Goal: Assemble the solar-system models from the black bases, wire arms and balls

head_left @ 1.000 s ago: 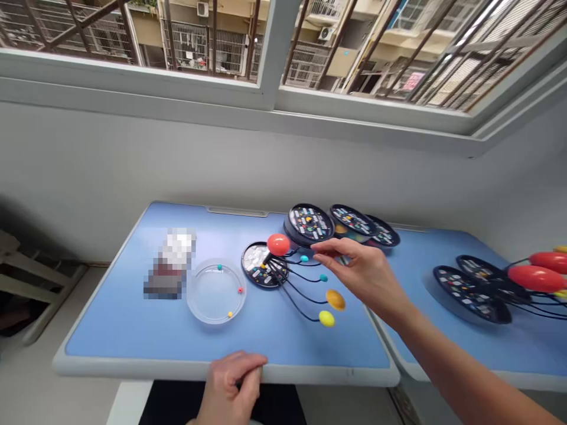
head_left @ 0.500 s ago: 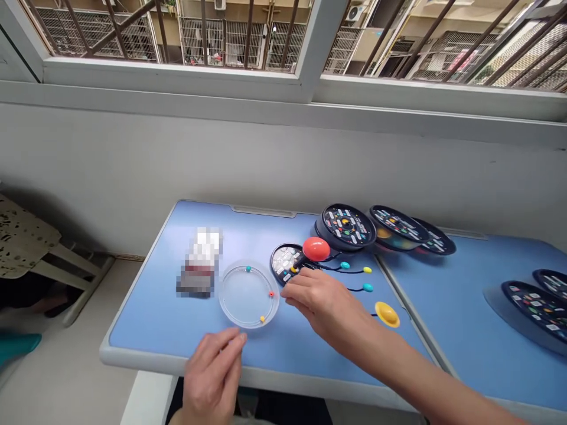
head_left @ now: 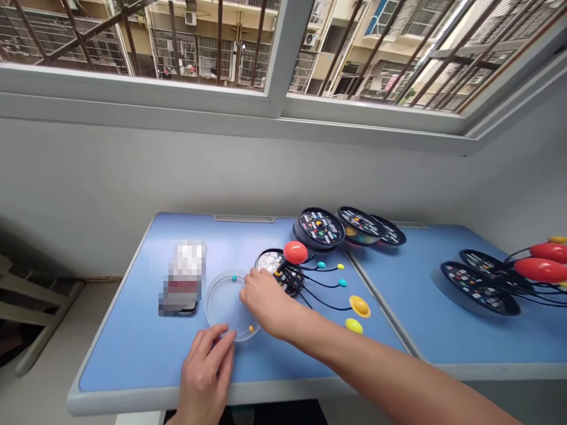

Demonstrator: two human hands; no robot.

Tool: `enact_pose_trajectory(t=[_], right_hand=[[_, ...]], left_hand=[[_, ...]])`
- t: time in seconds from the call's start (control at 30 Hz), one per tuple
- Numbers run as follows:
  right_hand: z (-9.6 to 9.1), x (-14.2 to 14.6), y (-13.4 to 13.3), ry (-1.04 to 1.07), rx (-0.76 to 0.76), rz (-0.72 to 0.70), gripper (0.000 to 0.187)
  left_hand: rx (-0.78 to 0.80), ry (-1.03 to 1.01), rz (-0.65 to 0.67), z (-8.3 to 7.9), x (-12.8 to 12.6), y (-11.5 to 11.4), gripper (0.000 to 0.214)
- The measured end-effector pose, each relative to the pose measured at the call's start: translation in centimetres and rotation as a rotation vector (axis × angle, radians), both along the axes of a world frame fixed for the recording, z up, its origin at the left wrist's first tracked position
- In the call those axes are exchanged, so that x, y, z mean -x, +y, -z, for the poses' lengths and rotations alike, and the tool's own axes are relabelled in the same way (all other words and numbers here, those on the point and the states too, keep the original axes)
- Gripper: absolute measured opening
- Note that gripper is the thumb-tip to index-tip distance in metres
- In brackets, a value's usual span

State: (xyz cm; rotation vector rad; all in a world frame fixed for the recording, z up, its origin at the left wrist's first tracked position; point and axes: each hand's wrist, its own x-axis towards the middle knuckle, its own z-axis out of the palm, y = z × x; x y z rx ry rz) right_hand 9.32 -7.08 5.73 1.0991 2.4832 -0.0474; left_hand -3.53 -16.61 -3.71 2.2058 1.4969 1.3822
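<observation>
Clear round dish point(head_left: 225, 306) lies flat on the blue worktop point(head_left: 128, 348), just beyond the left hand point(head_left: 202, 369) and partly under the right hand point(head_left: 268, 301), which hides its right side from us. Inside we can make out a teal bead point(head_left: 234, 278), farther out than the left hand, and an orange bead point(head_left: 251, 329), just beside the right hand's near edge. As we judge it, the main risk is the dish tipping or sliding if the right hand presses on its rim, which would let such small beads roll away; a loose pinch could also drop one. The planet model point(head_left: 295, 252) stands close behind the right hand, its thin arms spreading past the forearm, so we think a careless lift could snag one; the ringed yellow ball point(head_left: 359, 306) and the yellow-green ball point(head_left: 354, 325) lie nearest that forearm. The right hand is bent downward with its fingers drawn close together, reaching over the dish, but its fingertips are hidden, so we cannot tell whether it grips anything. The left hand is half open, thumb and forefinger slightly parted, apparently touching the dish's near rim, with nothing visible in its hold
</observation>
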Motion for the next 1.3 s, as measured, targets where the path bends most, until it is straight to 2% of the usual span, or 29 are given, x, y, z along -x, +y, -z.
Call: enact_pose_trajectory(t=[0.23,0.4,0.6,0.97,1.1,1.3], right_hand=[[0.4,-1.7,0.3,0.125,-0.054,0.041,0.012],[0.1,-2.8,0.0,0.186,-0.039,0.055,0.014],[1.6,-2.1,-0.1,0.221,0.047,-0.045,0.016],[3.2,-2.8,0.3,0.357,0.034,-0.019,0.021],[2.5,-2.7,-0.8,0.421,0.019,0.028,0.027],[0.6,-4.9,-5.1,0.74,0.087,0.085,0.018]], left_hand=[[-0.001,0.016,-0.022,0.0,-0.4,-0.2,0.022],[0.016,0.02,-0.019,0.2,-0.8,-0.6,0.025],[0.066,0.0,0.009,0.3,-0.8,-0.8,0.026],[0.06,-0.036,0.041,0.7,-0.7,-0.7,0.027],[0.034,-0.027,0.044,0.8,-0.5,-0.7,0.027],[-0.012,-0.001,0.013,0.6,-0.5,-0.5,0.025]])
